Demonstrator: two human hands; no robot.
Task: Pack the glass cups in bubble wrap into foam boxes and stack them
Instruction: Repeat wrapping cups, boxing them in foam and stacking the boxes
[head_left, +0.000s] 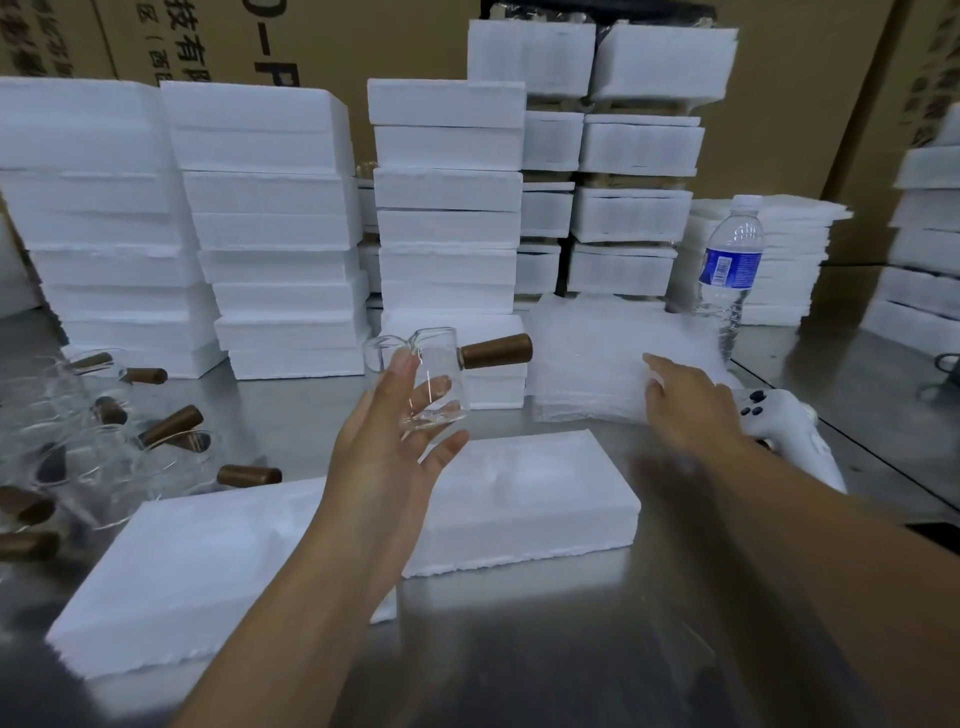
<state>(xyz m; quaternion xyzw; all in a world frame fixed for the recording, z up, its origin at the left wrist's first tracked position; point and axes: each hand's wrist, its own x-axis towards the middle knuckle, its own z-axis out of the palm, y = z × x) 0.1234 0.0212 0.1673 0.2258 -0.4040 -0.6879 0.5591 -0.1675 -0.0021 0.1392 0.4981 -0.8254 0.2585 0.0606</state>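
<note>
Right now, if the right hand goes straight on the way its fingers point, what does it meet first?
The pile of bubble wrap sheets. The right hand points forward and left across it, and its fingertips seem to be at or just above the top sheet, though depth is unclear.

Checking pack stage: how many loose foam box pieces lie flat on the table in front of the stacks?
2. Front-left foam piece lies under the left forearm; centre foam piece lies right of it, before the bubble wrap. Stacks behind not counted. None look hidden.
</note>
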